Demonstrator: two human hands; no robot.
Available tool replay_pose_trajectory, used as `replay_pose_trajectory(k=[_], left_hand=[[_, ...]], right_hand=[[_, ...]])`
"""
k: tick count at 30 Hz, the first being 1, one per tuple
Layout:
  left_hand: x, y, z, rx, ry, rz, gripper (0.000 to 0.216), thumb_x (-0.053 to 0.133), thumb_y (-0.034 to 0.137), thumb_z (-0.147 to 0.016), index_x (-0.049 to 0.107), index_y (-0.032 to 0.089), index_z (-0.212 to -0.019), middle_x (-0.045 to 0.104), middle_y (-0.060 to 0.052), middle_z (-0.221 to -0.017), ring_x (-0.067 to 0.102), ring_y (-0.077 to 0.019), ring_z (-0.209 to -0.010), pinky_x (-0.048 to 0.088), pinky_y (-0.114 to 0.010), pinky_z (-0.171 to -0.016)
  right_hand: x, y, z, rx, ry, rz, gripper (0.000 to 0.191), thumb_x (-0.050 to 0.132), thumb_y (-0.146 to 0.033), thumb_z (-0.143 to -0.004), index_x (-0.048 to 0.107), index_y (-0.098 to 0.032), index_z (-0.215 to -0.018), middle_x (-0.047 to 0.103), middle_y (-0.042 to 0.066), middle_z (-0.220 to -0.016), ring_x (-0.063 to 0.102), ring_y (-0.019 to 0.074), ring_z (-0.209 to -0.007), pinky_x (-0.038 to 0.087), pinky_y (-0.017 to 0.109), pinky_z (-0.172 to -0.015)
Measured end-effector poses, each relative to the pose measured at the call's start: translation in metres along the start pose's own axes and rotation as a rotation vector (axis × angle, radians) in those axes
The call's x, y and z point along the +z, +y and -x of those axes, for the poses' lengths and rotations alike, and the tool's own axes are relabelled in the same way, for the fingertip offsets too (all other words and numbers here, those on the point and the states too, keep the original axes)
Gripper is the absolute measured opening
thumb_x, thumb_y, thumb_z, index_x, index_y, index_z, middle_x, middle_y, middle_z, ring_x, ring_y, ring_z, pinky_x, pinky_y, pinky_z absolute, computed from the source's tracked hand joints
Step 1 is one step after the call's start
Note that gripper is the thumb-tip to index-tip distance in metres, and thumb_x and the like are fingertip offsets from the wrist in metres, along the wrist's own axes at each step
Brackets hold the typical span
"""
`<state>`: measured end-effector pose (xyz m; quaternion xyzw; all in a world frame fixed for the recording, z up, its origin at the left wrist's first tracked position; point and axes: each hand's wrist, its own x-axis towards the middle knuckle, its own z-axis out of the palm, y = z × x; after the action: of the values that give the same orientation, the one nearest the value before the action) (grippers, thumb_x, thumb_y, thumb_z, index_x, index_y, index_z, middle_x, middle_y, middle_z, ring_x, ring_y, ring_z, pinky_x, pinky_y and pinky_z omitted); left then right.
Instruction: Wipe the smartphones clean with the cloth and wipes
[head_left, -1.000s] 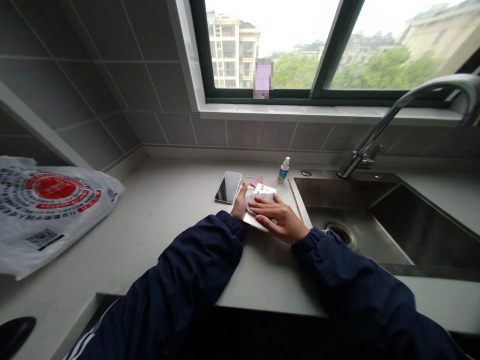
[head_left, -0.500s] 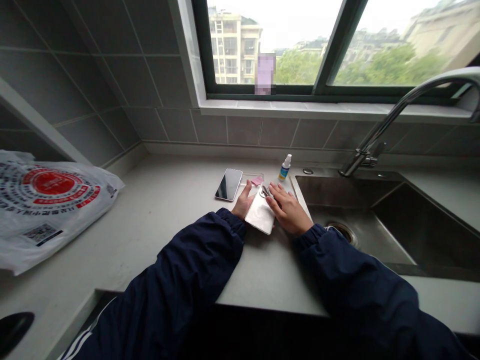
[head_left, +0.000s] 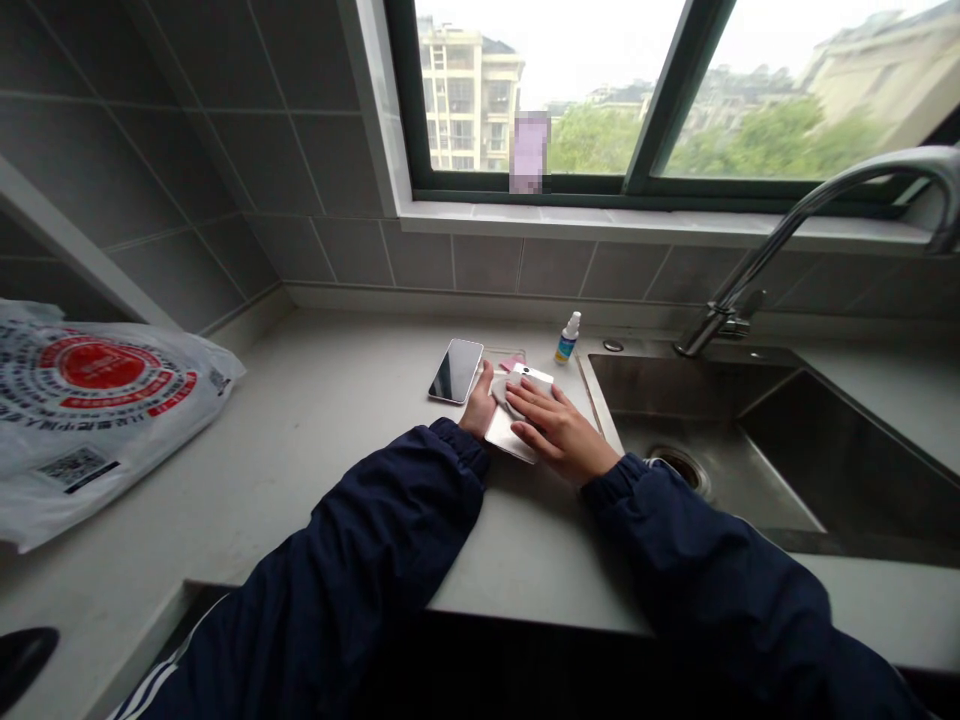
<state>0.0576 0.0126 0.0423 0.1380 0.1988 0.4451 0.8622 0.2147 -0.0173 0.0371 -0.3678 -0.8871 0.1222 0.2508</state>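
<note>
On the worktop, just left of the steel sink [head_left: 675,395], both hands work close together over a pale phone [head_left: 508,438] lying on its face, its camera end pointing far. The left hand [head_left: 477,403] stands at the phone's left edge, fingers curled and apparently steadying it, though the exact grip is partly hidden. The right hand [head_left: 556,432] lies across the top with its fingers spread and gently bent, pressing a grey cloth [head_left: 505,394] against the phone's back and covering most of its far half.

Just beyond the left hand lies a dark-screened phone [head_left: 456,371]. Farther along are a clear plastic sleeve [head_left: 499,356] with a pink piece [head_left: 513,361] at its edge, and a small spray bottle [head_left: 568,339] standing upright. A printed plastic bag [head_left: 97,410] lies well off to the left, and a steel tap [head_left: 784,250] arches over the sink on the right.
</note>
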Motion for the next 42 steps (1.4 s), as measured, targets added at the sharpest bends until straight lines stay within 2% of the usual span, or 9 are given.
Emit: replay_pose_trajectory(k=[4, 8, 11, 16, 22, 28, 32, 38, 42], left_hand=[[-0.005, 0.004, 0.002, -0.180, -0.146, -0.036, 0.087, 0.012, 0.069, -0.098, 0.049, 0.007, -0.145, 0.072, -0.021, -0.113, 0.071, -0.0343, -0.106, 0.049, -0.049, -0.099], [-0.012, 0.008, 0.003, -0.248, -0.134, -0.125, 0.092, 0.012, 0.077, -0.094, 0.049, 0.011, -0.145, 0.072, -0.020, -0.114, 0.070, -0.0364, -0.106, 0.051, -0.054, -0.095], [-0.011, 0.008, 0.003, -0.220, -0.127, -0.097, 0.092, 0.011, 0.076, -0.094, 0.049, 0.010, -0.146, 0.071, -0.021, -0.116, 0.069, -0.0367, -0.108, 0.050, -0.054, -0.097], [-0.010, 0.003, 0.000, -0.064, -0.106, -0.031, 0.094, 0.012, 0.074, -0.095, 0.052, 0.004, -0.142, 0.071, -0.023, -0.116, 0.068, -0.0357, -0.113, 0.048, -0.050, -0.103], [-0.018, -0.002, -0.007, 0.001, -0.017, -0.037, 0.090, 0.026, 0.079, -0.092, 0.063, 0.006, -0.130, 0.075, -0.020, -0.099, 0.071, -0.0346, -0.104, 0.051, -0.047, -0.101], [-0.009, -0.002, -0.005, 0.038, -0.024, -0.012, 0.082, 0.025, 0.069, -0.098, 0.057, 0.004, -0.138, 0.074, -0.020, -0.104, 0.073, -0.0320, -0.101, 0.050, -0.044, -0.102], [-0.006, -0.003, -0.002, -0.081, -0.120, -0.038, 0.070, 0.025, 0.057, -0.102, 0.051, 0.008, -0.145, 0.074, -0.018, -0.111, 0.072, -0.0322, -0.104, 0.049, -0.045, -0.102], [-0.014, -0.007, -0.005, -0.124, -0.107, -0.167, 0.069, 0.025, 0.057, -0.102, 0.051, 0.010, -0.146, 0.074, -0.018, -0.111, 0.073, -0.0339, -0.103, 0.050, -0.046, -0.100], [-0.013, -0.006, -0.004, -0.145, -0.107, -0.162, 0.074, 0.024, 0.062, -0.101, 0.050, 0.010, -0.147, 0.074, -0.019, -0.114, 0.071, -0.0351, -0.109, 0.048, -0.047, -0.103]], right_hand=[[0.004, 0.013, -0.001, 0.174, 0.080, 0.051, 0.058, 0.036, -0.053, -0.104, 0.045, -0.023, -0.154, 0.040, 0.013, -0.161, 0.029, 0.0333, -0.153, 0.024, 0.065, -0.121], [0.007, 0.024, -0.001, 0.326, 0.153, 0.073, 0.065, 0.032, -0.055, -0.104, 0.044, -0.015, -0.154, 0.038, 0.017, -0.161, 0.027, 0.0368, -0.153, 0.026, 0.066, -0.120], [0.007, 0.026, -0.001, 0.287, 0.149, 0.042, 0.066, 0.036, -0.055, -0.103, 0.043, -0.015, -0.154, 0.038, 0.017, -0.161, 0.025, 0.0368, -0.154, 0.025, 0.066, -0.120], [0.000, 0.009, 0.000, 0.074, 0.038, -0.046, 0.058, 0.048, -0.052, -0.101, 0.051, -0.023, -0.150, 0.046, 0.010, -0.157, 0.025, 0.0343, -0.154, 0.025, 0.063, -0.123], [-0.009, -0.010, 0.002, -0.098, 0.012, -0.147, 0.043, 0.052, -0.044, -0.102, 0.062, -0.028, -0.140, 0.061, 0.004, -0.144, 0.044, 0.0291, -0.146, 0.029, 0.054, -0.124], [-0.004, -0.001, 0.000, -0.026, 0.003, -0.059, 0.049, 0.045, -0.046, -0.104, 0.052, -0.028, -0.149, 0.051, 0.006, -0.154, 0.037, 0.0301, -0.150, 0.025, 0.057, -0.124], [-0.002, 0.009, 0.000, 0.115, 0.075, 0.026, 0.056, 0.037, -0.052, -0.105, 0.047, -0.025, -0.153, 0.043, 0.009, -0.159, 0.026, 0.0334, -0.154, 0.024, 0.063, -0.122], [-0.001, 0.018, 0.000, 0.213, 0.153, 0.074, 0.067, 0.034, -0.057, -0.104, 0.037, -0.019, -0.158, 0.032, 0.012, -0.165, 0.020, 0.0350, -0.156, 0.023, 0.064, -0.122], [0.000, 0.019, 0.000, 0.183, 0.131, 0.062, 0.067, 0.036, -0.056, -0.103, 0.033, -0.021, -0.160, 0.029, 0.012, -0.166, 0.016, 0.0349, -0.156, 0.021, 0.065, -0.122]])
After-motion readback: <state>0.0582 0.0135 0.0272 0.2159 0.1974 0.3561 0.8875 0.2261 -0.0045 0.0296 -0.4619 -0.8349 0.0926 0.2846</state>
